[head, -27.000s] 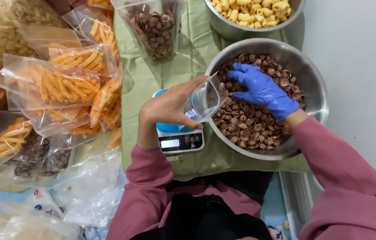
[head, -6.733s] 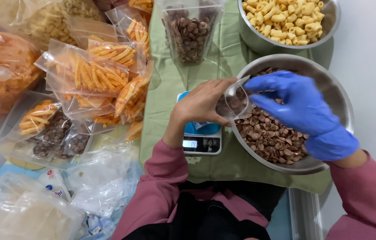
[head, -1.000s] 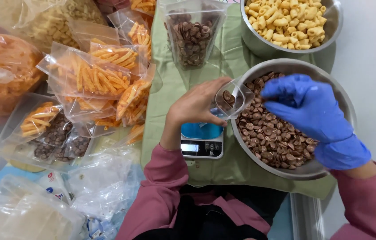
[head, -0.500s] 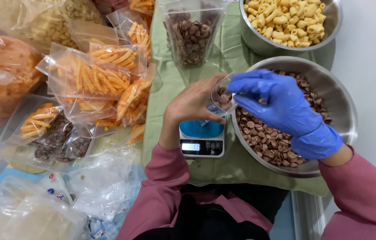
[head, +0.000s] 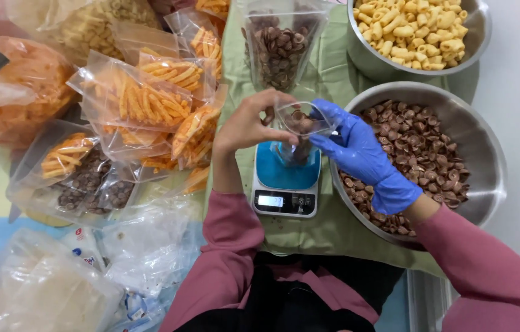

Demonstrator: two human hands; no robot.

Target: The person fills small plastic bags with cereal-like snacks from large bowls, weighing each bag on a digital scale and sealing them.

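A small clear pouch (head: 300, 126) with some brown spiral snacks inside stands on the blue platform of a white kitchen scale (head: 287, 183). My bare left hand (head: 244, 123) pinches the pouch's left rim. On the other side, my blue-gloved right hand (head: 358, 154) holds the right rim, so the mouth stays spread. Just right of the scale sits a steel bowl (head: 487, 154) of the same brown spiral snacks (head: 419, 147).
A filled clear pouch of brown snacks (head: 279, 49) stands behind the scale. A second steel bowl (head: 364, 55) of yellow shell snacks is at the back right. Bags of orange sticks (head: 143, 98) and brown snacks (head: 82, 181) pile up on the left, with empty plastic bags (head: 143, 246) below.
The pouch has come away from the bowl's rim and now stands on the scale. My gloved hand left the bowl and took the pouch's right rim.
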